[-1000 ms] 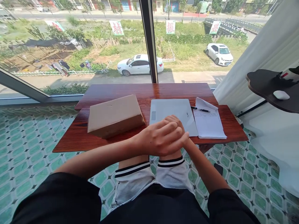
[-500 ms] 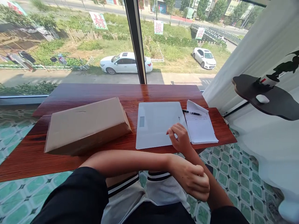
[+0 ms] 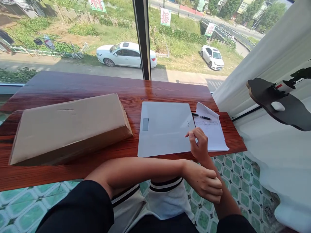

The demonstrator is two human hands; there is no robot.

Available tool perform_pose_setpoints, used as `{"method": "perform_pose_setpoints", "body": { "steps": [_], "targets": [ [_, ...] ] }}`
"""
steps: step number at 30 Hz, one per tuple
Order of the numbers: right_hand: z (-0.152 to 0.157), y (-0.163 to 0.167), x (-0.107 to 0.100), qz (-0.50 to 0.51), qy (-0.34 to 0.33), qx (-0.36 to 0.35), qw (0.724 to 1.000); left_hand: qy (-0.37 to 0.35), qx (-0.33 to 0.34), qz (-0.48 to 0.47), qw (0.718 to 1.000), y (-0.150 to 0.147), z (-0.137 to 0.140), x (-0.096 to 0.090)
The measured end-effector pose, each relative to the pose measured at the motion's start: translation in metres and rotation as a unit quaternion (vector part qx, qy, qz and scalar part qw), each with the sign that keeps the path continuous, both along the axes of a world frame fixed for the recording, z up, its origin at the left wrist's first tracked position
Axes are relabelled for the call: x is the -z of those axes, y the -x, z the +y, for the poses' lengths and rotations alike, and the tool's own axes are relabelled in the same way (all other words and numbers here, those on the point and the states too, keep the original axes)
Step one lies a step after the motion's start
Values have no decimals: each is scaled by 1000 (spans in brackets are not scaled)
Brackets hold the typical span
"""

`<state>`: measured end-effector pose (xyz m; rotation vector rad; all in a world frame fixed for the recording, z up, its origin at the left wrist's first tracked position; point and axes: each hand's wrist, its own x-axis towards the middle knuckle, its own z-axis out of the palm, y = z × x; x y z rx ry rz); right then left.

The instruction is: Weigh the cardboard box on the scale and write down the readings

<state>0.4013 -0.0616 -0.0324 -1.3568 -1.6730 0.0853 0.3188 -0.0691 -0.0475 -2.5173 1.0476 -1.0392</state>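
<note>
Signs (image 3: pixel 165 16) outside: 村, 振, 兴

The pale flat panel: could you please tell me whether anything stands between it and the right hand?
Nothing visible does: the right hand is by the near right corner of the pale flat panel. The left hand lies across the right forearm.

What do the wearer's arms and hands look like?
Loose black sleeves end around the elbows, plain where visible. Forearms are bare below. Left hand and right hand are slim and ungloved; no ring or watch shows.
</note>
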Motion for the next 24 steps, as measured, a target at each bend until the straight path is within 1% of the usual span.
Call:
{"method": "perform_pose_setpoints", "body": {
  "steps": [4,7,10,15,17,20,22,24],
  "targets": [
    [-1,-9,0,-16,-1,23,1000,43,-10,2,999,-2,-6,14],
    [0,-21,-2,-36,-2,57,998,70,-31,17,997,-4,-7,19],
    [4,-39,-8,-65,8,108,992,81,-91,21,992,-5,-7,22],
    [18,-84,-18,-146,46,187,970,68,-227,7,972,-7,-6,25],
    [25,-102,-20,-218,68,206,952,65,-260,-4,963,-7,-6,26],
    [36,-124,-18,-333,116,226,908,62,-286,-2,956,-8,-7,27],
    [42,-134,-12,-387,146,231,881,54,-297,6,953,-8,-8,27],
    [48,-140,-5,-422,177,225,860,47,-306,8,951,-8,-9,28]
  ]
}}
